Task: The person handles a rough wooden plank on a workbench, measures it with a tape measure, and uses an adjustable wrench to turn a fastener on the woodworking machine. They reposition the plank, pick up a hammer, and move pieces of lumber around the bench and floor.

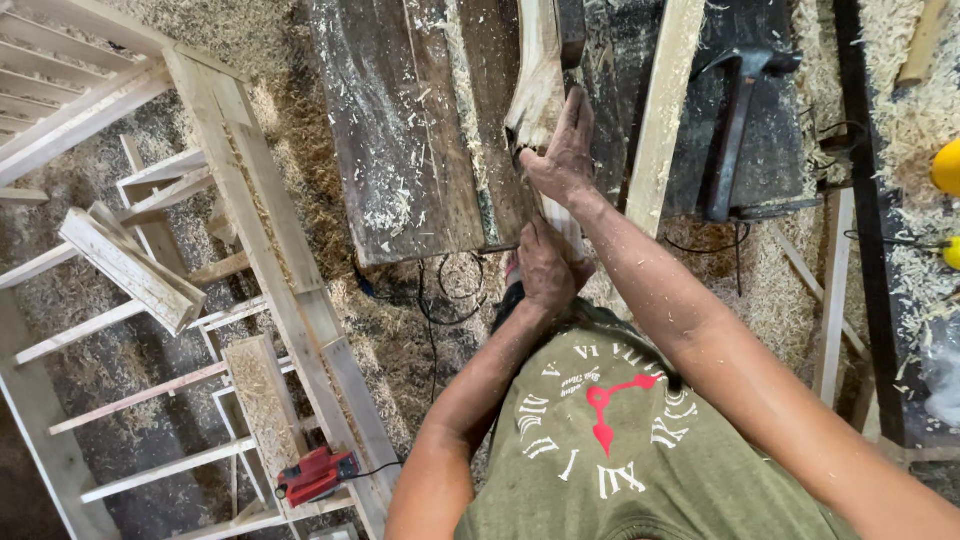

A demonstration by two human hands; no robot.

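Carved wooden leg (540, 95) on the dark workbench (410, 130), long axis running away from the person, right hand (562, 150) flat on it, left hand (545, 268) gripping its near end (shavings everywhere), hammer (735, 130) beside.

— What sort of place is shown?
— A woodworking shop is shown: the floor (400, 330) is buried in shavings, raw timber frames (270, 230) are stacked, and a hammer (735, 120) is laid on the dark desk (400, 130).
— Any power tools?
— A red one (318, 474) is seen below.
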